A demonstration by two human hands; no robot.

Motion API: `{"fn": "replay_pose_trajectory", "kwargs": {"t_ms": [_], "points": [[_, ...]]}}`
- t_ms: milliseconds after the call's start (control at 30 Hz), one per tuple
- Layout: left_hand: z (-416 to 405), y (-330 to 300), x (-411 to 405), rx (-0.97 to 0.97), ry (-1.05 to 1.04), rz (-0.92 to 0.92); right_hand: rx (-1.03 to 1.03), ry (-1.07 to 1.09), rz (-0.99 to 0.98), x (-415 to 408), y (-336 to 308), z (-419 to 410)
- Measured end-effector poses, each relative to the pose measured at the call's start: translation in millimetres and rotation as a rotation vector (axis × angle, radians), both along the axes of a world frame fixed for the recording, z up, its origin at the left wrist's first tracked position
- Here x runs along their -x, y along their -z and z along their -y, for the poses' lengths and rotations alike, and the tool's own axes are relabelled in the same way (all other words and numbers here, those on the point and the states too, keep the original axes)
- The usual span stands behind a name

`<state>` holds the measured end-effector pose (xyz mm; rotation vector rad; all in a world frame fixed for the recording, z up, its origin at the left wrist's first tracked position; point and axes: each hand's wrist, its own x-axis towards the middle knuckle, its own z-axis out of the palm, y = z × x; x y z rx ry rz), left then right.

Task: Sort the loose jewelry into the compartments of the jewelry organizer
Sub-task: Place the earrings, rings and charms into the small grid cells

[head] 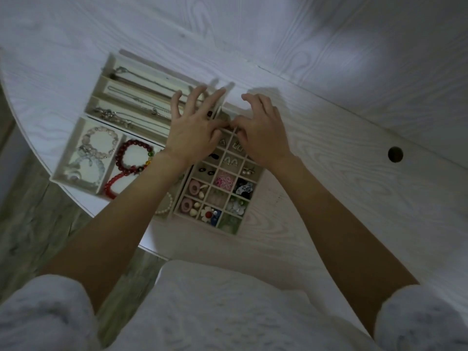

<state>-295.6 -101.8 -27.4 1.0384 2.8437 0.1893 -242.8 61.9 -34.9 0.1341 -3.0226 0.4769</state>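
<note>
Both hands meet over the far end of the gridded earring tray [257, 184], the landmark here. The left hand [193, 134] has its fingers spread wide and straight, reaching past the tray's far-left corner over the necklace tray [106, 79], while its thumb tucks in toward the tray's far cells. The right hand [263, 138] curls its fingers, thumb and forefinger drawn together at the same far cell; they probably pinch a small piece there, but it is too tiny and shadowed to name, so I cannot tell what it holds. The meeting fingertips suggest a small item being guided into 1 narrow cell, the left hand steadying the aim.

Near cells of the earring tray already hold a pink flower piece [225, 180], a white daisy piece [209, 214] and pale shells. Left of it, the bracelet tray [76, 138] carries a red bead bracelet [131, 158] and clear bead strands.

The tray's near-right corner sits well in from the edge of the white table [329, 173], with open tabletop to its right for the right hand to withdraw. The bracelet tray lies close to the table's curved left edge, leaving little room there.
</note>
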Motion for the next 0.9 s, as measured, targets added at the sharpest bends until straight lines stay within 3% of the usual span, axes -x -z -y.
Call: {"fn": "replay_pose_trajectory", "kwargs": {"t_ms": [233,467,733,900], "points": [[-2,6,9,0.014,0.039,-0.004,-0.035,-0.010,0.038,0,4,-2],[10,12,20,-0.123,0.060,-0.088,0.006,0.122,-0.014,-1,-2,0],[10,14,34,-0.034,0.263,-0.131,-0.186,0.011,-0.067,-2,10,4],[10,10,47,0.020,0.353,-0.138,-0.189,0.024,-0.038,-5,8,7]]}}
